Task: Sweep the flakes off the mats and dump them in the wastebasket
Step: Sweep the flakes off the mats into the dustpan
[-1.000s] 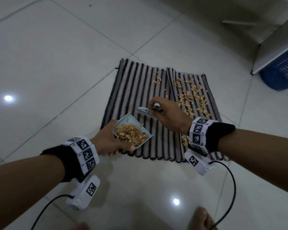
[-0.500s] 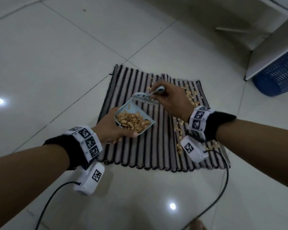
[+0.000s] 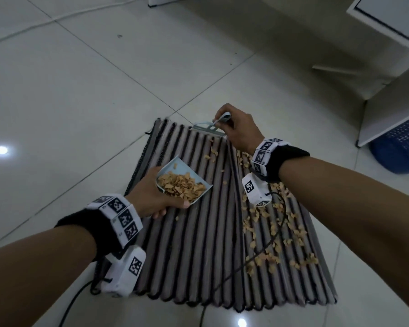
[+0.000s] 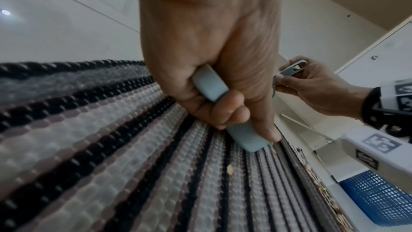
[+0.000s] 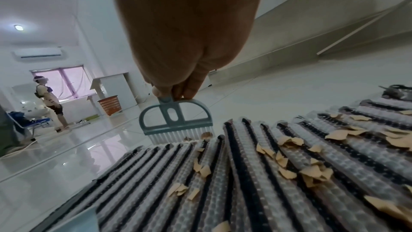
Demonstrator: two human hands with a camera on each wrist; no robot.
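1. Sweeping gear, R side: right hand (image 3: 239,128) pinches handle of small brush (image 3: 208,128); bristles sit at far edge of mats (image 3: 198,244), near the seam btw the two
2. L side: left hand (image 3: 151,197) clenched round handle of dustpan (image 3: 184,182); pan lifted just above left mat, mouth facing right/near, already loaded w/ flakes
3. Flakes (image 3: 276,230): bulk lies on right mat, under & behind right forearm, i.e. nearer the body than the brush; thin trail runs along the seam toward brush
4. Key relation: brush is far, pan is near-left, so pull stroke runs along the mat ribs toward the pan; R hand nearer the pile
5. Wastebasket (image 3: 401,149): blue, far right, under white shelf unit (image 3: 387,95), well apart from mats; pan not yet emptied
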